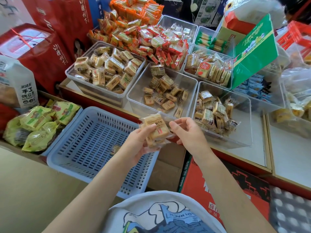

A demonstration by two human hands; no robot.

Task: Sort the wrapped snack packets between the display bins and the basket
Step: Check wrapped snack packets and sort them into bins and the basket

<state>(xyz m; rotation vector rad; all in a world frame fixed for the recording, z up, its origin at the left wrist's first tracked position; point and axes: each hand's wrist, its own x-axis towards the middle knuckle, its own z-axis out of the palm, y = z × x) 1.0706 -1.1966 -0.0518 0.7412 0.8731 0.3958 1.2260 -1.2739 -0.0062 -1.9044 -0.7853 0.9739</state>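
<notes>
hands: left hand (137,145) grips a stack of packets (155,130), right hand (186,132) pinches its edge, likely to check or peel one off | place: over basket (80,145) rim, one packet (115,149) inside | around: bins (161,91) just beyond, green box (254,51) leaning over the right ones

A red-edged display counter (249,153) with a white top is seen across the middle and right of the frame. Clear plastic bins (134,96) of wrapped snack packets (107,69) are set directly on it, side by side, with loose red and orange packets (151,41) heaped behind them at upper centre.
</notes>
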